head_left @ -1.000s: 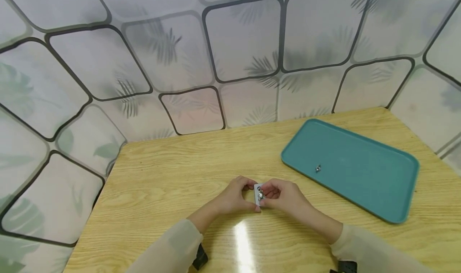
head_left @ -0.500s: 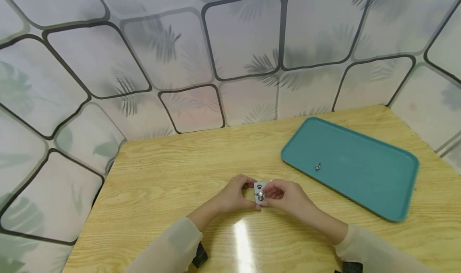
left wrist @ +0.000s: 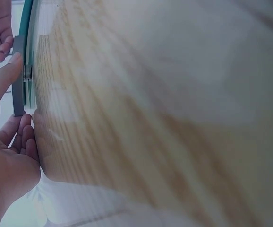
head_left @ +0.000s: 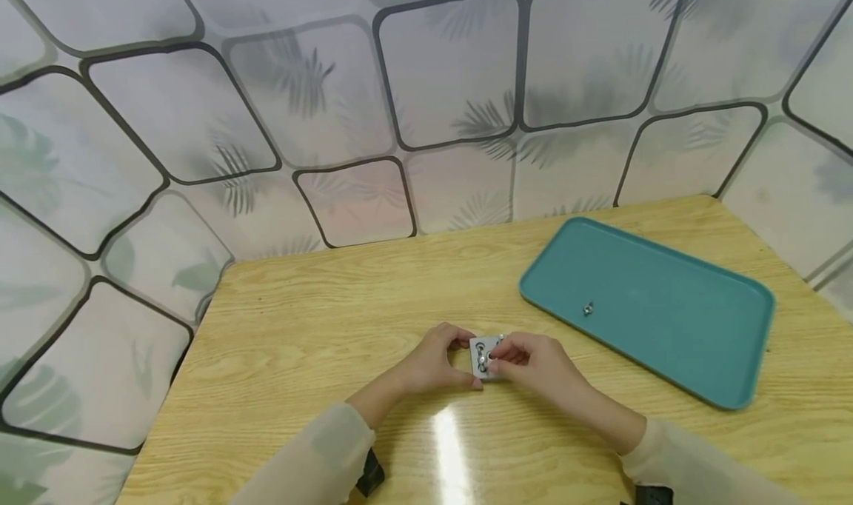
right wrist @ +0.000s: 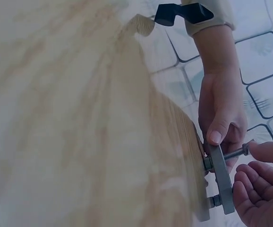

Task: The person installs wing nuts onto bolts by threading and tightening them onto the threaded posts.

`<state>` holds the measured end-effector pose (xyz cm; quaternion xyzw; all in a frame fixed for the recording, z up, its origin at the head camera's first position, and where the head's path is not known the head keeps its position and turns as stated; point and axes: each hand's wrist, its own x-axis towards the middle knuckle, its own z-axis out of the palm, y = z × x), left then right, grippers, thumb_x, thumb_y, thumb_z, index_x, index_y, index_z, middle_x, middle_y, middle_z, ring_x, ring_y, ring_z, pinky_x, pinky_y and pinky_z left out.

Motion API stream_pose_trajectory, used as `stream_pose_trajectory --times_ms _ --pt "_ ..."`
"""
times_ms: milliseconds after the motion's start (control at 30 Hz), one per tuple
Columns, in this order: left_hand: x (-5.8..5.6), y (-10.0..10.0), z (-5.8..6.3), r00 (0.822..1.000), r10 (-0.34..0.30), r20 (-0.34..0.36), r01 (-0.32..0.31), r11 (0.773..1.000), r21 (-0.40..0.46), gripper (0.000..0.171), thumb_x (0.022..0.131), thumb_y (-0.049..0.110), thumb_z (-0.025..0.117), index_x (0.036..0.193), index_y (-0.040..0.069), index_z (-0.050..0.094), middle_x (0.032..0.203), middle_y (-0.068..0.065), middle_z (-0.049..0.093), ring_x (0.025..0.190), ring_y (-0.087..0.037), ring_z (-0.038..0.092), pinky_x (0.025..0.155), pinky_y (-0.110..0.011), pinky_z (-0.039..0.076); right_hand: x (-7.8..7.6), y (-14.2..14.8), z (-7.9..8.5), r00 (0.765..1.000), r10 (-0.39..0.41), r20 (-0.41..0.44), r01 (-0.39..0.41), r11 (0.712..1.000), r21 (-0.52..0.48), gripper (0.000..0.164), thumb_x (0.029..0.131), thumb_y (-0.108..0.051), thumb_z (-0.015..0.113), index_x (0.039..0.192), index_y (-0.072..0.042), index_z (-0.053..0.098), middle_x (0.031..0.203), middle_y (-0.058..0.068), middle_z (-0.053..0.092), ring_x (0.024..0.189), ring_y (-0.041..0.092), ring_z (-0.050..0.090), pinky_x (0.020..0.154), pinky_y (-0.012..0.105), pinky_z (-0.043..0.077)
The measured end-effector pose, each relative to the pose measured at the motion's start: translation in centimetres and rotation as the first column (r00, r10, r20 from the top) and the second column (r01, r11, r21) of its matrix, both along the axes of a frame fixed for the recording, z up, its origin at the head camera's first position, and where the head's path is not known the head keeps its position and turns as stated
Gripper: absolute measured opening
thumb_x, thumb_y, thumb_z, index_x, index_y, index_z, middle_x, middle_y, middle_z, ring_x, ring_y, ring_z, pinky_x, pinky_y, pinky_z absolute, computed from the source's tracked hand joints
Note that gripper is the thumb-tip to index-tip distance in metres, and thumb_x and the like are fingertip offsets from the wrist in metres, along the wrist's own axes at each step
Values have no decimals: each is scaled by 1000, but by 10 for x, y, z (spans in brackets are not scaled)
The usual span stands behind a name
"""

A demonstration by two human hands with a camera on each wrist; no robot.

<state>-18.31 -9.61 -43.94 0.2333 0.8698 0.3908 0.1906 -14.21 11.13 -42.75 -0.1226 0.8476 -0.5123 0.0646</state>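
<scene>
A small grey plate with holes [head_left: 494,375] is held near the middle of the table. My left hand [head_left: 436,363] grips it by its left side, thumb at the near edge and fingers at the far edge. Through the plate runs a threaded bolt [right wrist: 233,154], and a small wing nut [head_left: 483,361] is on it. My right hand [head_left: 533,360] is at the plate's right, fingers curled; in the right wrist view its thumb touches the nut at the bolt's end. Hex bolt heads [right wrist: 215,201] show on the plate's other face. The right fingers hide part of the plate.
A teal tray [head_left: 666,320] lies on the right of the wooden table [head_left: 320,312]. One small metal piece, seemingly another wing nut [head_left: 588,309], rests near its left edge. A patterned curtain [head_left: 460,75] stands behind the table.
The right fingers have shifted slightly right, uncovering more of the plate and nut. The wing nut has turned. The left hand keeps its grip in nearly the same place.
</scene>
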Motion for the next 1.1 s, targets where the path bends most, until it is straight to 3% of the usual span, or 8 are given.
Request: stream_pose_trajectory --times_ms 367,833,1100 --pt "0 -2 -3 1000 0 17 -1 1000 10 63 71 30 84 123 8 55 112 0 51 105 -14 47 94 -31 41 -3 -11 2 1000 -14 18 14 1000 8 29 79 -19 77 99 -1 66 81 1 66 73 10 60 63 22 50" --pt "0 1 1 1000 8 -19 -8 1000 -2 63 67 28 86 120 8 57 107 2 53 102 -14 49 93 -29 41 1 -3 3 1000 5 18 -5 1000 15 17 76 -15 79 86 -5 70 79 1 67 71 11 59 62 22 50" --pt "1 0 1 1000 3 -7 -4 1000 -13 63 69 29 85 121 9 57 108 1 52 103 -14 48 94 -30 41 2 -2 3 1000 20 -18 -19 1000 10 5 81 -6 71 85 -4 71 84 4 69 74 12 60 65 21 49"
